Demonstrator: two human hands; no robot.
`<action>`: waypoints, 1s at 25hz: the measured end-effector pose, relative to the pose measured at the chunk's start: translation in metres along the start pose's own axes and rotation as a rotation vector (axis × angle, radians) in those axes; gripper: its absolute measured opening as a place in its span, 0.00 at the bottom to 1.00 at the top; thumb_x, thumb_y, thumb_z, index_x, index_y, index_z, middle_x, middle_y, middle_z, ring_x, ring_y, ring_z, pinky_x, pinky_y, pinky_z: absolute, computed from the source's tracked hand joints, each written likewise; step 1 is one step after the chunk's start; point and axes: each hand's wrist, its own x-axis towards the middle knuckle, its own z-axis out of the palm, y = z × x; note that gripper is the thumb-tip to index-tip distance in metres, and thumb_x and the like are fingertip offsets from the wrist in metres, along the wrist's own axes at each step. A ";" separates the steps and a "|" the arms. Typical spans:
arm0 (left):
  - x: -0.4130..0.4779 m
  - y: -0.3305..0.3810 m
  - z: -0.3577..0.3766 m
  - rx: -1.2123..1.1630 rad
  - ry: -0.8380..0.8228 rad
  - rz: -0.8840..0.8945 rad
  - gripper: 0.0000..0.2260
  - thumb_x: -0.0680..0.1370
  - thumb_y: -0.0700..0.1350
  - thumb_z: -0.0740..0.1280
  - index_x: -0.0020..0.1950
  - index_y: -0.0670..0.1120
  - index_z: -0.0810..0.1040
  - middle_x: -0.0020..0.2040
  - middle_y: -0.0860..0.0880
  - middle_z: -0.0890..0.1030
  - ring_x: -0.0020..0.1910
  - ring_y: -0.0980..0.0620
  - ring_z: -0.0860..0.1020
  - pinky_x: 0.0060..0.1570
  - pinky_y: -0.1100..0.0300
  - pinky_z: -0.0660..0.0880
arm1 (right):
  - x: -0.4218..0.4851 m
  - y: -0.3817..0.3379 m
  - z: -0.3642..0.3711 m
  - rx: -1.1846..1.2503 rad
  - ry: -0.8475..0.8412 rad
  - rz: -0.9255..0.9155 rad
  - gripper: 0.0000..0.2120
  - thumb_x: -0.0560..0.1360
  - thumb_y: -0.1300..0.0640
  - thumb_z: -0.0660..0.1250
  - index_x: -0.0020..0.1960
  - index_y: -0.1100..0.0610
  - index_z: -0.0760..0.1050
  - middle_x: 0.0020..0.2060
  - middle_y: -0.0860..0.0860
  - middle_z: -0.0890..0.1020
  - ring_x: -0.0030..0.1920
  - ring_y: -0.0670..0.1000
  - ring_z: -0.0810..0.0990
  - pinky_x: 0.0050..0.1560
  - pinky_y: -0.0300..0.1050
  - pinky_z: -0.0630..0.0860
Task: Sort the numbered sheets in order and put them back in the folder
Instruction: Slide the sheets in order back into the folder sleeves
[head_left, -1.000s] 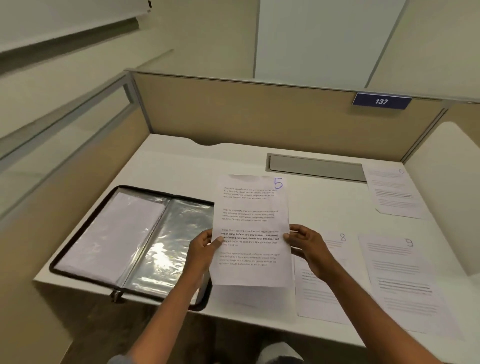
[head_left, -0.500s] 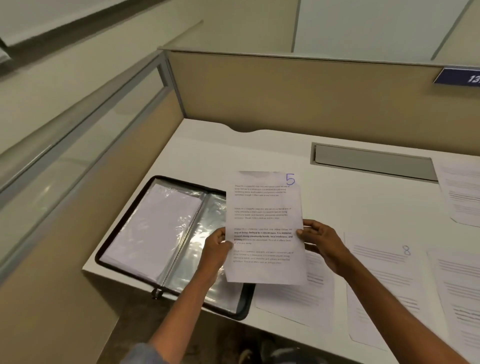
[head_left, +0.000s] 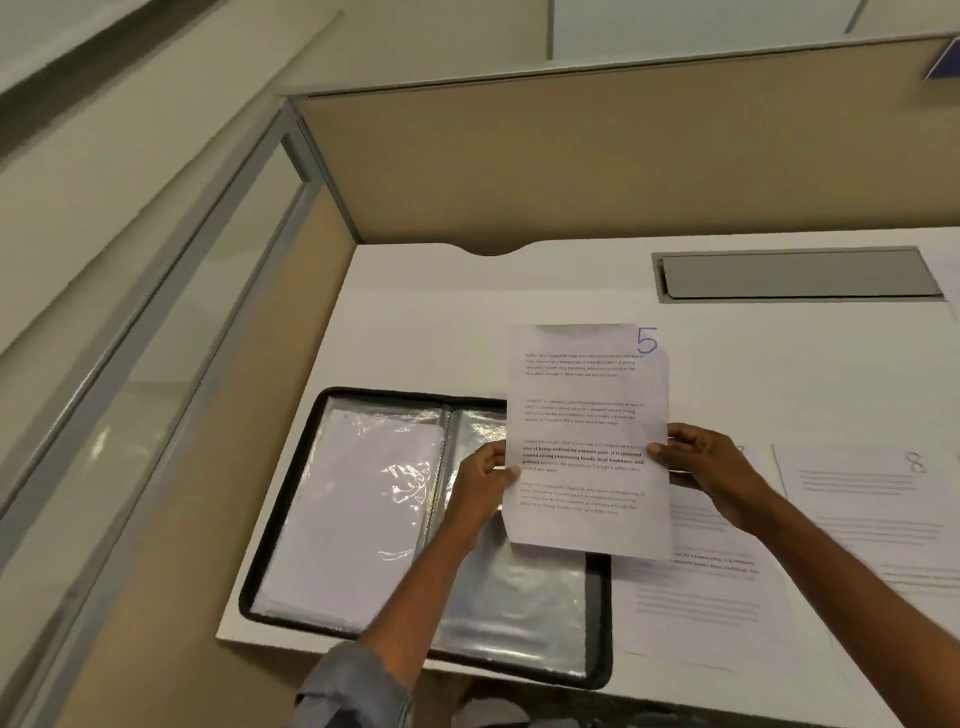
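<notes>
L hand (head_left: 480, 480) & R hand (head_left: 711, 470) pinch sheet 5 (head_left: 587, 415) by its sides, over the folder (head_left: 600, 623) right half. Filing step, I think; next it needs sliding into a sleeve (head_left: 519, 603).

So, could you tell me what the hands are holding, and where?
The sheet marked 5: the left hand pinches its left edge, the right hand its right edge.

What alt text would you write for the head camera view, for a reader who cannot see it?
The left hand and right hand hold a printed sheet marked 5 by its side edges above a white desk. An open zip folder with clear sleeves lies at left; a sheet marked 8 lies at right.
</notes>
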 end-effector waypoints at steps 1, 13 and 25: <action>0.003 -0.001 -0.007 -0.001 -0.030 -0.002 0.13 0.79 0.34 0.68 0.59 0.49 0.80 0.57 0.48 0.85 0.56 0.48 0.84 0.56 0.52 0.82 | -0.004 0.002 0.007 0.013 0.031 0.007 0.13 0.78 0.61 0.70 0.62 0.59 0.79 0.54 0.53 0.87 0.54 0.54 0.86 0.49 0.43 0.83; 0.074 -0.003 -0.084 0.273 -0.110 0.239 0.08 0.82 0.41 0.67 0.59 0.49 0.83 0.52 0.49 0.86 0.51 0.48 0.84 0.55 0.48 0.81 | -0.037 0.009 0.090 0.254 0.389 -0.049 0.12 0.79 0.61 0.70 0.63 0.59 0.79 0.54 0.54 0.87 0.54 0.55 0.86 0.48 0.45 0.83; 0.124 -0.020 -0.070 1.121 -0.149 0.710 0.03 0.76 0.42 0.74 0.43 0.45 0.84 0.45 0.48 0.82 0.44 0.48 0.81 0.43 0.54 0.76 | 0.010 -0.044 0.058 0.388 0.549 -0.075 0.13 0.79 0.63 0.70 0.64 0.59 0.78 0.55 0.51 0.86 0.51 0.49 0.87 0.45 0.42 0.83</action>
